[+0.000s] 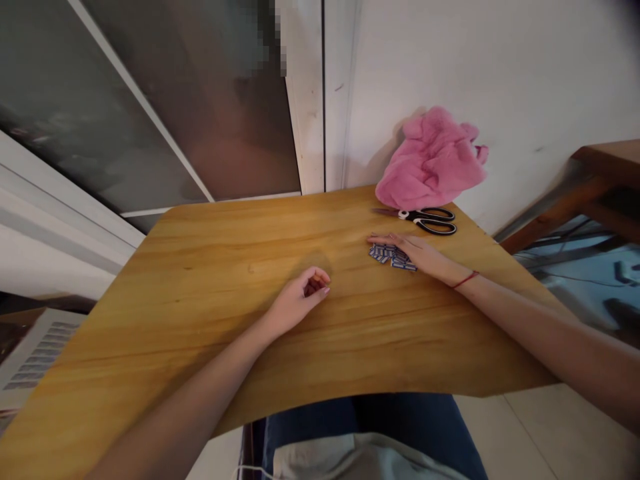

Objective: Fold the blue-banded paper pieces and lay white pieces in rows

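Several small flat blue-and-white rectangular pieces (386, 253) lie in a loose cluster on the wooden table (200, 287), right of its middle. My right hand (407, 248) is at their far right side, fingers stretched out to the left along the cluster's back edge. It covers part of them; whether a fingertip pinches any piece cannot be seen. My left hand (303, 297) rests to the left of the cluster and nearer to me. Its fingers are loosely curled, with a gap between thumb and fingertips, and nothing shows inside.
Behind my right hand lie black-handled scissors (427, 219), blades pointing left. A pink plush cloth (435, 163) is heaped at the table's back right edge against the white wall (500, 73). A framed glass door (200, 100) stands behind on the left. Another wooden table (607, 163) is at the right.
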A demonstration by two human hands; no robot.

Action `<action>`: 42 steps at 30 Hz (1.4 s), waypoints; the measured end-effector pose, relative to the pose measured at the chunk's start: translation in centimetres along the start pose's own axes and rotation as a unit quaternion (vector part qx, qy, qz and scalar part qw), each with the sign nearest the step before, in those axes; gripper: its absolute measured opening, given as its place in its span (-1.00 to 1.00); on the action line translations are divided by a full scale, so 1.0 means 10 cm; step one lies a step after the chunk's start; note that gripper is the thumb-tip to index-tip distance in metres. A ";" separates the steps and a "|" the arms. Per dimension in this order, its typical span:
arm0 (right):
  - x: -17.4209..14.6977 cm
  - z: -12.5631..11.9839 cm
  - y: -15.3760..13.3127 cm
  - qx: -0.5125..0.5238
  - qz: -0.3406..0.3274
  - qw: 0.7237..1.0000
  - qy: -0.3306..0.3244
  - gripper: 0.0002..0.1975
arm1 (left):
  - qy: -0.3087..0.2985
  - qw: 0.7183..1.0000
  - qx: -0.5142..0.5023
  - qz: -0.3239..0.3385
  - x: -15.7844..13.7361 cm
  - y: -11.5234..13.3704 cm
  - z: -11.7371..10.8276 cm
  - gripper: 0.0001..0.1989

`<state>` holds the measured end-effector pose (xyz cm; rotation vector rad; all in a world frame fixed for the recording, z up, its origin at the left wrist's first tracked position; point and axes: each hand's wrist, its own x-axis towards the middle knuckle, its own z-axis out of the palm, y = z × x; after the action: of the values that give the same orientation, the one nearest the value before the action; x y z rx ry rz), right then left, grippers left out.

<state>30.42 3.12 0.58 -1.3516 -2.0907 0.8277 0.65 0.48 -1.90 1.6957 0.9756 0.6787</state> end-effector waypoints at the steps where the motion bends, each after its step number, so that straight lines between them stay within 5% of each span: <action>1: -0.02 0.02 -0.03 0.005 -0.002 1.000 -0.002 -0.49 | 0.002 1.000 -0.002 0.000 0.00 0.00 0.00 -0.88; 9: -0.10 0.32 -0.30 0.070 -0.007 0.997 -0.034 -0.48 | 0.041 0.999 -0.023 0.003 0.02 0.04 0.03 -0.90; 20: -0.08 1.04 -0.77 0.237 -0.035 0.967 -0.085 -0.48 | 0.227 0.972 -0.031 0.054 0.02 0.03 0.00 -0.92; 24: -0.05 1.13 -0.74 0.337 -0.007 0.939 0.063 -0.46 | 0.266 0.963 -0.021 0.037 -0.02 0.03 0.04 -0.89; 28: -0.17 1.17 -0.69 0.358 0.062 0.905 0.223 -0.46 | 0.234 0.972 0.021 0.016 -0.11 0.06 0.22 -0.80; 36: -0.15 1.42 -0.85 0.378 0.061 0.889 0.251 -0.54 | 0.312 0.942 -0.120 0.040 -0.05 0.14 0.71 -0.85; 42: 0.04 1.57 -0.88 0.456 0.044 0.846 0.271 -0.61 | 0.377 0.898 -0.224 0.019 0.02 0.16 0.79 -0.89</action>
<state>13.90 -2.68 -3.74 -0.9617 -0.9617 1.1097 7.61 -3.47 -2.93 1.0342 1.1814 1.5261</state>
